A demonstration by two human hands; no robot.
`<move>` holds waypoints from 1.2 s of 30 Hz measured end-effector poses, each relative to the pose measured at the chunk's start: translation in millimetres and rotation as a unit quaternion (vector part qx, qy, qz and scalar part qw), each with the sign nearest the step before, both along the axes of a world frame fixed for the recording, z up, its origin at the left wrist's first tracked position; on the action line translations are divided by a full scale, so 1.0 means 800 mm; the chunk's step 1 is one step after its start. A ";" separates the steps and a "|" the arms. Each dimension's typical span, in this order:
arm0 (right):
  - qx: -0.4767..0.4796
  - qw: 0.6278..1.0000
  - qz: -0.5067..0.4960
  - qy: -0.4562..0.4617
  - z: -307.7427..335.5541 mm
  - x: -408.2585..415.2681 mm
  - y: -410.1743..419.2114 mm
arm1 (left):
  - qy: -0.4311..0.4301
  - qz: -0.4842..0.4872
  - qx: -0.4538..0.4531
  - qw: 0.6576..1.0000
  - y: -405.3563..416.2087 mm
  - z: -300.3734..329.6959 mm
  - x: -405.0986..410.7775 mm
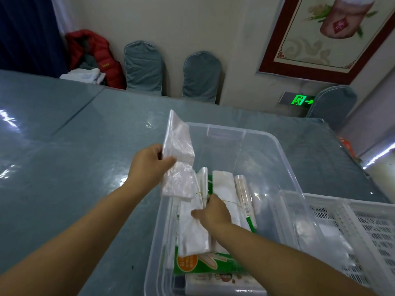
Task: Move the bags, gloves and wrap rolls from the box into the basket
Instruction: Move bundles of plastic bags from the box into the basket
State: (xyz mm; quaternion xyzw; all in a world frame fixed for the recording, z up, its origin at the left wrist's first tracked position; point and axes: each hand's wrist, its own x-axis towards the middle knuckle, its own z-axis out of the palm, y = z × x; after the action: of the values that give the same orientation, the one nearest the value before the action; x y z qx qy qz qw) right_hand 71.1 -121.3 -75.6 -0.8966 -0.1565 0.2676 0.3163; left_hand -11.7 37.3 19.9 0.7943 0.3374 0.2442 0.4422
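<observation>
A clear plastic box (284, 154) stands on the table in front of me. My left hand (147, 164) is shut on a bundle of clear plastic bags (178, 159), held upright over the box's left rim. Inside the box, my right hand (211, 211) grips a second bundle of white plastic bags (192, 231) tied with a thin band. Under and beside it lie a green glove pack (201, 263), another folded white bag bundle (223, 189), a wrap roll (242, 195) and a printed pack (222, 283) at the near end. The white slatted basket (361, 227) stands right of the box.
The table (64, 157) has a grey-blue cover under glossy clear film. Grey-covered chairs (201, 77) line the far wall, with a red jacket (96, 54) on one at the left. A framed picture (329, 35) hangs on the wall.
</observation>
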 end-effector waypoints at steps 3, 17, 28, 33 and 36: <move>0.053 0.998 -0.025 0.010 0.021 0.017 -0.015 | 0.015 -0.005 0.020 1.000 -0.003 0.002 0.004; 0.264 0.932 -0.201 -0.145 0.194 0.156 -0.270 | -0.116 -0.200 -0.021 0.973 -0.218 0.092 0.148; 0.132 0.955 -0.247 -0.100 0.079 0.296 -0.621 | 0.005 -0.291 0.031 0.956 -0.518 0.045 0.334; 0.080 0.967 -0.237 -0.048 0.004 0.339 -0.710 | 0.071 -0.276 0.047 0.957 -0.608 0.004 0.392; 0.076 0.971 -0.225 -0.027 -0.031 0.350 -0.722 | 0.103 -0.249 0.051 0.962 -0.634 -0.027 0.399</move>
State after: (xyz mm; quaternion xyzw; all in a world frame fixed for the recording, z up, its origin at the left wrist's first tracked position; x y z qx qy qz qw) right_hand 351.5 -699.2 -100.7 -0.8888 0.0213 0.1526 0.4317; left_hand 307.5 -469.9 -2.0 0.8954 0.1602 0.0603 0.4111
